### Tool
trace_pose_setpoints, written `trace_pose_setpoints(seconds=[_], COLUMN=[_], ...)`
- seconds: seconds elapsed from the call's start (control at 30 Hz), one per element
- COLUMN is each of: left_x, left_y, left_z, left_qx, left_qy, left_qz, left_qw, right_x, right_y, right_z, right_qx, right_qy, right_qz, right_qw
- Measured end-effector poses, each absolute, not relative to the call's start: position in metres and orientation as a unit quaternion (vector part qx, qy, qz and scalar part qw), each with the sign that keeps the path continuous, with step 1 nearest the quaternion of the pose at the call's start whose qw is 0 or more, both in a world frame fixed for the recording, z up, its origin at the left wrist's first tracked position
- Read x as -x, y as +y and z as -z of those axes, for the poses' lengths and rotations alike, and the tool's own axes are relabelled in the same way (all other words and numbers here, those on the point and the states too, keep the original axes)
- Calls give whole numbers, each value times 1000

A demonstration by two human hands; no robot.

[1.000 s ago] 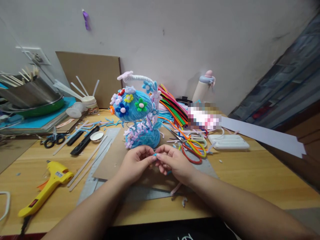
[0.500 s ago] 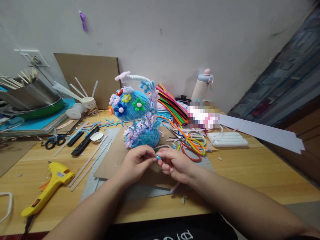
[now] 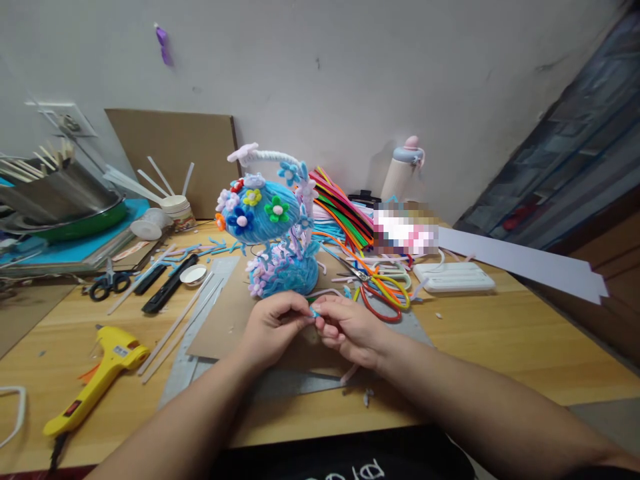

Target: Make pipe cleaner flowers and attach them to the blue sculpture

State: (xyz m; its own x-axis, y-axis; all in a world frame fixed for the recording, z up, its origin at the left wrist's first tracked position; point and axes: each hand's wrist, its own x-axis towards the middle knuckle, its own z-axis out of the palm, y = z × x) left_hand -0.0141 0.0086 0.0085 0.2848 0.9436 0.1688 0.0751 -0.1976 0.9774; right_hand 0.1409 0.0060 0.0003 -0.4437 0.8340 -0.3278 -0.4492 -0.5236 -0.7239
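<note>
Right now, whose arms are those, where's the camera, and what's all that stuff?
There's no robot: these are a person's own bare hands. The camera sits on their head, looking forward and down, almost like their eyes. The left hand and right hand pinch a small blue piece. Just beyond stands a fuzzy blue decoration dotted with flowers. On the wooden table, a yellow glue gun lies to the left, and red-and-yellow-handled scissors to the right.
</note>
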Motion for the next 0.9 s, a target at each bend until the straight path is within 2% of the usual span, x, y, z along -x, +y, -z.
trace_pose_setpoints(seconds=[0.2,0.3,0.43,0.67,0.9], left_x=[14,15,16,16,17], left_y=[13,14,13,14,11], left_z=[3,4,1,2,1], left_qx=[-499,-477,-459,-509,-627], left_qy=[362,347,336,366,409], left_qz=[-504,-469,-433,-436,-428], left_qw=[605,657,699,646,506], right_x=[-145,-147,-148,-144,-143], right_y=[4,2,2,2,1], right_z=[-5,-8,-8,-6,6], right_qx=[314,346,367,397,414], right_qy=[-479,-539,-564,-544,-578], right_qz=[-683,-613,-584,-588,-547], right_qw=[453,463,454,449,441])
